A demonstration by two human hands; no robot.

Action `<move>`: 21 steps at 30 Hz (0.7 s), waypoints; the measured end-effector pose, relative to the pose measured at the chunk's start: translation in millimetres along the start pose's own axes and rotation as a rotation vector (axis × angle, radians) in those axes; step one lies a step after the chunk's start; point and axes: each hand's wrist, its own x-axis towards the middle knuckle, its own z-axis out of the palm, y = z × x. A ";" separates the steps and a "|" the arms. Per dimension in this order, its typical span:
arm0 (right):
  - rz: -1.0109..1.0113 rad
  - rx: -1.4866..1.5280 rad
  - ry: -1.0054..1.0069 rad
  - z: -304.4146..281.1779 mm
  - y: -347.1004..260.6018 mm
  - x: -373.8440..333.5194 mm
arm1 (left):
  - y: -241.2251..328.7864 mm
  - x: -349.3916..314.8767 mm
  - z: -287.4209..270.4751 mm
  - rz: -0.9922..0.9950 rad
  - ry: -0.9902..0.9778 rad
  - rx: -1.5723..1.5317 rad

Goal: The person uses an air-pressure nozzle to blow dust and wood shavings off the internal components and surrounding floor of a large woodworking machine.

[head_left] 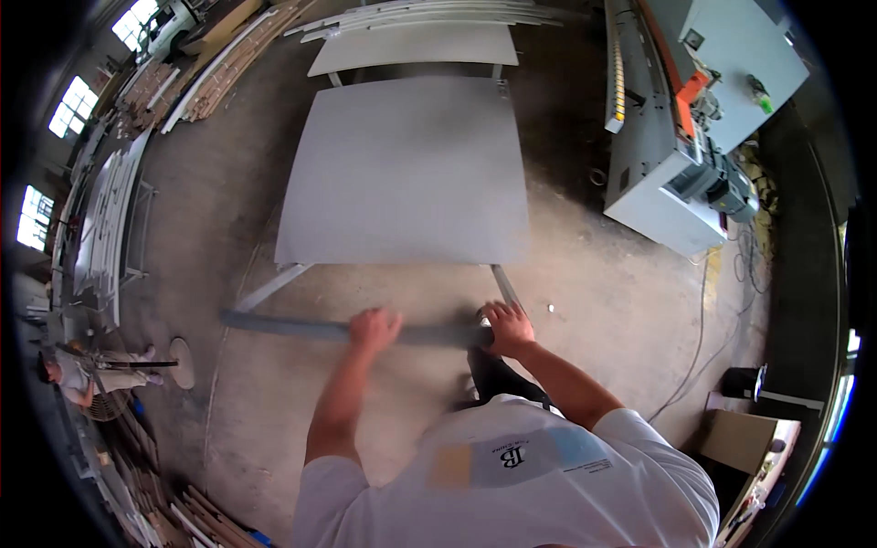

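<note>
A long grey bar runs crosswise in front of my body. My left hand is closed around its middle part. At its right end, my right hand is closed over the bar, with the fingers pointing away from me. Beyond the bar is a large flat whitish panel, lying level. Two metal struts slant from under the panel's near edge: the left strut reaches the bar's left end, and the right strut comes down by my right hand. My hands hide how the bar and the right strut meet.
Behind the panel stands a white table with long white strips. A grey machine with a motor is at the right, cables trailing on the floor. Long boards lie far left. Another person is at the left near a fan.
</note>
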 end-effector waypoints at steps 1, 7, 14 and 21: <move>0.164 0.041 -0.615 -41.7 -16.4 23.9 | -2.0 -4.0 -1.0 -0.045 -0.070 -0.010; 0.043 0.147 -0.485 -20.3 -1.5 31.8 | -17.6 -0.2 6.5 -0.069 -0.229 -0.042; 0.035 0.140 -0.518 -6.3 42.7 66.3 | -3.7 64.1 5.8 -0.109 -0.409 -0.104; 0.134 0.115 -0.624 -58.4 82.1 153.9 | -10.1 140.5 40.4 -0.008 -0.215 -0.116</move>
